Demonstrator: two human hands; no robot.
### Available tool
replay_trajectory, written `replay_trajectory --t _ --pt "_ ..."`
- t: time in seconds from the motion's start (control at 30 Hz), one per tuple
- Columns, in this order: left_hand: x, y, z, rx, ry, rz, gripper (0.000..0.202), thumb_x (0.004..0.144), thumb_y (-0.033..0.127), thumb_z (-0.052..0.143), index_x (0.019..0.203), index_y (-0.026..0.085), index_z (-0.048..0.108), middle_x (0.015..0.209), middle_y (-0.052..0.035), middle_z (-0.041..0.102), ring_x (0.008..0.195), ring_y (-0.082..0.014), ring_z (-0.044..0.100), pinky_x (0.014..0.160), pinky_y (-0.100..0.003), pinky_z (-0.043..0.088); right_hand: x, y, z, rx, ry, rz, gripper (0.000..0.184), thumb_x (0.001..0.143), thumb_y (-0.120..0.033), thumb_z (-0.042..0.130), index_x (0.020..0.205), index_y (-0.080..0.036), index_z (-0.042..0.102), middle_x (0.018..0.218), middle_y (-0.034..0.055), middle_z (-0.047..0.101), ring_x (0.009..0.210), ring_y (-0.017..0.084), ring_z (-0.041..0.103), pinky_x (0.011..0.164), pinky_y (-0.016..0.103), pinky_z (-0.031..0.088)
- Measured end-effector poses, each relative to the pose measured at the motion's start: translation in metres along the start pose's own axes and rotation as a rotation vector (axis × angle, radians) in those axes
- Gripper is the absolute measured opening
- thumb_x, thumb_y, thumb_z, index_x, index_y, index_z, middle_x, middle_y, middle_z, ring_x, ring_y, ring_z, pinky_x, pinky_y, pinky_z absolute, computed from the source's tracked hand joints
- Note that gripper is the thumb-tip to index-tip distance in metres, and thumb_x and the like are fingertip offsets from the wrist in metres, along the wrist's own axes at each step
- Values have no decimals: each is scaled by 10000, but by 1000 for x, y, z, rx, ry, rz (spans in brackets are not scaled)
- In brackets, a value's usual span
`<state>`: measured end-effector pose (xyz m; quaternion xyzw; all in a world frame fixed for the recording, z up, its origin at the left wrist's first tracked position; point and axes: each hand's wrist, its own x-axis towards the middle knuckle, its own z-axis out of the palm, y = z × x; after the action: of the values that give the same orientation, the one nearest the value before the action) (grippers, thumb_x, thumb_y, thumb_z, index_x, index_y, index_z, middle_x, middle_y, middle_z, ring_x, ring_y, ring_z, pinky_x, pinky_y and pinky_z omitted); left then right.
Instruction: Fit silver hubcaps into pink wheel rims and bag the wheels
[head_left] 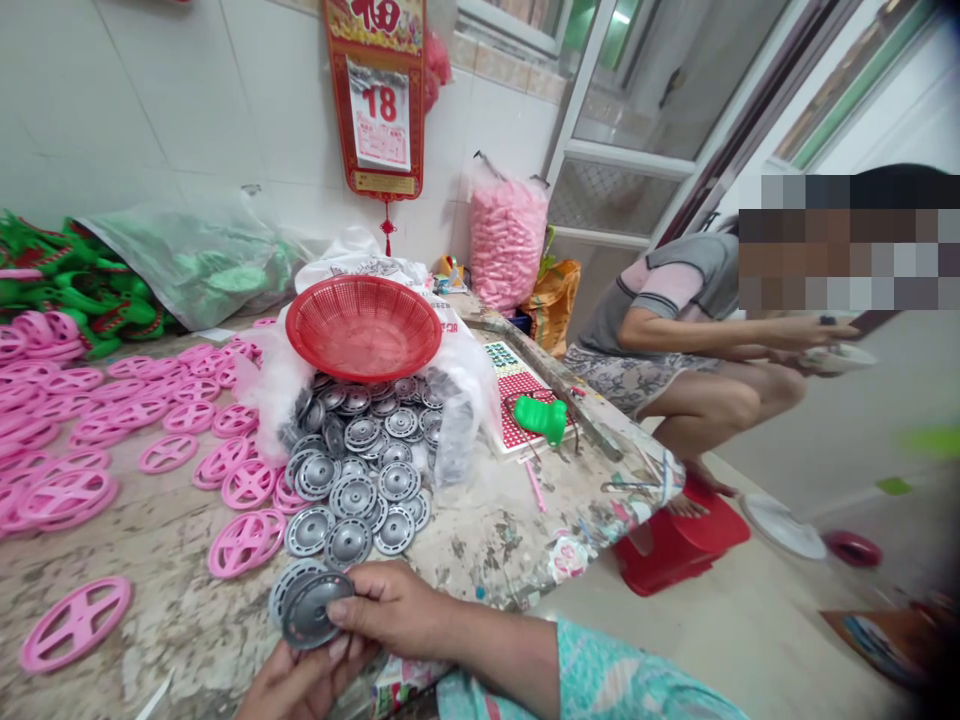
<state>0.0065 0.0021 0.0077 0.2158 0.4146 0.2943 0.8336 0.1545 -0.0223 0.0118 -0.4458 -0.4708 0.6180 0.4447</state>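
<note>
Between the two hands, at the near edge of the table (187, 610), two gray discs (311, 608) are held stacked, slightly offset, with the darker one on top. The discs are pinched at the rim by the right hand (397, 610), its fingers pressed onto the upper face, while they are supported from below by the left hand (296, 685), which is cupped and curled around the lower edge. Whether the discs are joined cannot be told.

Just beyond the grip, a heap of gray wheels (356, 470) is spread on a plastic bag (457, 440), and a red basket (364, 328) is set above the heap. To the left of the grip, a lone pink wheel (75, 625) lies near the table edge, and many more pink wheels (247, 480) are scattered farther up. Green plastic parts (75, 280) are piled past those, beside a clear bag of green pieces (202, 260).

Right of the heap, a green object (540, 418) is laid on a printed sheet (517, 395). Beyond the table's right edge, a co-worker (660, 320) is seated low on a red stool (679, 540), with a white disc (836, 358) held in both hands. A bag of pink pieces (508, 240) is stood against the wall.
</note>
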Motion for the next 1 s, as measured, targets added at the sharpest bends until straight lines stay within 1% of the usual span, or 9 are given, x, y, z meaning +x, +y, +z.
replay_trajectory --t 0.07,0.17,0.27,0.37,0.47,0.6,0.8,0.9,1.0 --pt "0 0 -1 3 3 -1 878 394 146 877 1212 277 585 891 -39 755 865 -305 674 874 -451 529 -1 -2 -1 -61 -4 -37 571 710 -714 540 791 -154 619 635 -26 521 547 82 486 506 182 409" --pt "-1 0 0 10 -9 -4 858 401 146 875 1202 269 594 874 -39 757 861 -300 676 889 -444 521 -4 -7 -1 -216 35 -154 546 771 -686 489 786 -159 630 680 -17 520 604 92 490 547 183 410" --pt "-4 2 3 10 -9 -7 843 417 134 865 1203 270 592 891 -37 757 950 -312 657 920 -439 503 -6 -11 -1 -313 76 -228 543 807 -666 451 788 -158 641 707 -11 522 649 100 488 592 186 407" --pt "-6 3 6 9 4 -10 837 410 114 857 1189 277 598 938 -38 752 1066 -334 607 948 -445 483 -6 -10 -1 -314 70 -208 556 805 -677 439 791 -161 646 702 -15 520 645 101 485 588 185 405" --pt "-5 3 7 25 4 0 825 405 105 853 1172 284 607 958 -38 749 1089 -343 594 957 -465 475 -5 -9 -1 -265 48 -168 545 790 -680 463 803 -165 641 687 -20 504 625 99 479 556 179 396" --pt "-3 2 7 47 1 -10 857 391 128 866 1192 269 596 938 -50 752 1051 -353 614 953 -481 475 -5 -9 -1 -230 44 -157 537 786 -676 476 798 -164 636 681 -22 488 624 99 457 557 183 391" --pt "-4 2 4 80 -12 2 827 415 194 877 1191 257 598 909 -49 755 1007 -340 637 944 -460 484 -7 -12 0 -318 67 -249 504 827 -624 463 794 -154 645 720 -19 501 678 103 470 622 187 396" --pt "-3 2 4 103 -25 -3 845 383 187 887 1179 241 609 851 -55 758 946 -337 657 927 -462 490 -9 -12 0 -326 54 -236 510 838 -614 453 866 -151 664 754 -8 530 711 115 493 661 198 415" --pt "-1 3 3 121 -32 -1 796 410 210 882 1162 243 622 827 -52 754 912 -323 663 920 -459 488 -10 -12 0 -293 51 -205 533 832 -622 458 947 -149 676 791 2 556 735 124 511 703 214 430"
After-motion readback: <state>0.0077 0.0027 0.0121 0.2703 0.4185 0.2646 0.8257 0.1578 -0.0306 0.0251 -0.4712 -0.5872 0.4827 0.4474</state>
